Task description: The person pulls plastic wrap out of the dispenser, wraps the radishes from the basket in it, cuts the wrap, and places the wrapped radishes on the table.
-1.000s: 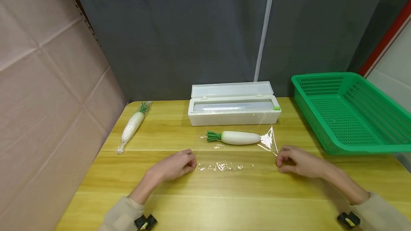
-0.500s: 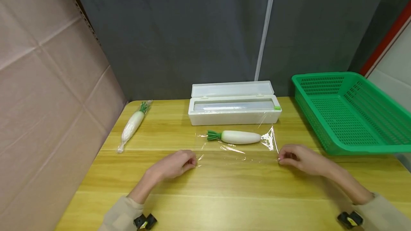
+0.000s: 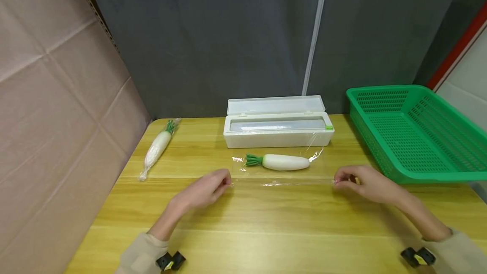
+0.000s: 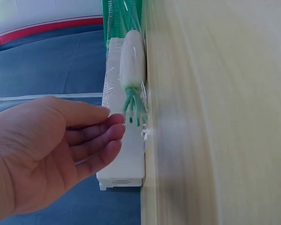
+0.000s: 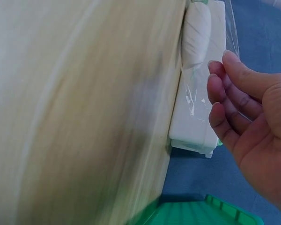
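A white radish (image 3: 285, 162) with a green top lies crosswise on clear cling film (image 3: 274, 182) in the middle of the table. My left hand (image 3: 207, 187) pinches the film's near left corner between thumb and fingers. At the near right corner, my right hand (image 3: 363, 183) pinches it too, so the near edge is drawn straight between them. Film stretches past the radish toward the white cling film dispenser (image 3: 277, 139), whose lid stands up. The left wrist view shows the radish's green leaves (image 4: 135, 105) just beyond my fingertips.
A second radish (image 3: 157, 147), wrapped in film with twisted ends, lies at the table's left. The green plastic basket (image 3: 380, 151) stands at the right. Behind the dispenser rises a dark grey partition (image 3: 213, 45), and a pale covered wall (image 3: 64, 109) borders the left.
Both hands have moved up and away from the person, taking the film's near edge closer to the radish. The right hand has also shifted slightly right. The radish stays in place.
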### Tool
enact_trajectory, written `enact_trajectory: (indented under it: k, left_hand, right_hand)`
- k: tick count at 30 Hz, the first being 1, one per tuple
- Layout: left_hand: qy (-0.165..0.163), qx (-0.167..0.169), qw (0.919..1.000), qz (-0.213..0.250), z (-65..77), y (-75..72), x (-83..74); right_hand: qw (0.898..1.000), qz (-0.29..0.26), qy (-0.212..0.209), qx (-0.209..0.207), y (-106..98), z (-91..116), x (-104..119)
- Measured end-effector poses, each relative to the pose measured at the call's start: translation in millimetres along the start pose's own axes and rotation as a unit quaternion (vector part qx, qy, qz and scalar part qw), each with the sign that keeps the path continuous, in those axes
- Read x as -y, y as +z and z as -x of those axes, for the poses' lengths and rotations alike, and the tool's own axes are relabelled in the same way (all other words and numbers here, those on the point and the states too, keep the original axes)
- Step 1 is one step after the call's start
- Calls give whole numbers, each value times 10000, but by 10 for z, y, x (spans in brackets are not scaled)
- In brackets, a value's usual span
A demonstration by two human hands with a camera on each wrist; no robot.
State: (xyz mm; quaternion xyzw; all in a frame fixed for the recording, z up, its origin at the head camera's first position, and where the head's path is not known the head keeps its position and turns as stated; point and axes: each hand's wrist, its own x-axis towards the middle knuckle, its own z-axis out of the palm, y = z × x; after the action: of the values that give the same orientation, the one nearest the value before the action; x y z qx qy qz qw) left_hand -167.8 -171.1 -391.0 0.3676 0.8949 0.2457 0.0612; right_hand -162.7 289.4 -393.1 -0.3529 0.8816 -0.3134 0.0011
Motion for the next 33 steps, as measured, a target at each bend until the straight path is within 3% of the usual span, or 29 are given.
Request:
enact_trajectory:
  k: [6, 16, 22, 27, 33]
  left_hand:
    - [-54, -366, 9993, 44, -24, -55, -30]
    - [-59, -1255, 9920, -138, -106, -89, -62]
    - [-121, -1658, 9860, 97, -178, -88, -48]
    - [-225, -1901, 9808, 370, -248, -93, -15]
    - [-293, -1971, 9791, 406, -314, -111, -9]
  right_hand:
    - [9999, 91, 125, -52, -60, -18, 17]
    - [9987, 213, 222, -398, -104, -81, 17]
    - [9971, 127, 458, -598, -114, -133, 11]
    - [9943, 92, 543, -907, -108, -203, -6]
    - [9906, 65, 715, -1167, -96, -275, -43]
